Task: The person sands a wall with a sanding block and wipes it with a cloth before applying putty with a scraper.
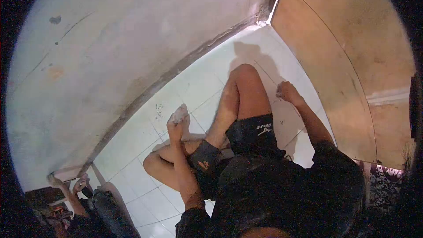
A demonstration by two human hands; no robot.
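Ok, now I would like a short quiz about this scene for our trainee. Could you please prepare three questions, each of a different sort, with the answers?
1. Which of the wearer's own hands is nearer the brown panel?
2. True or false: the left hand is pressed flat against the brown panel.
3. Another person's hand shows in the picture's: a) upper right b) lower left c) lower right

Key:
1. The right hand.
2. False: it is apart from it, over the tiled floor.
3. b

1. Left hand (175,128) grips a pale, crumpled-looking thing (179,113) above the tiled floor (143,180).
2. Right hand (289,92), curled, is near the tan panel (326,61).
3. Another person (103,209) is at lower left, beside the grey wall (110,53).
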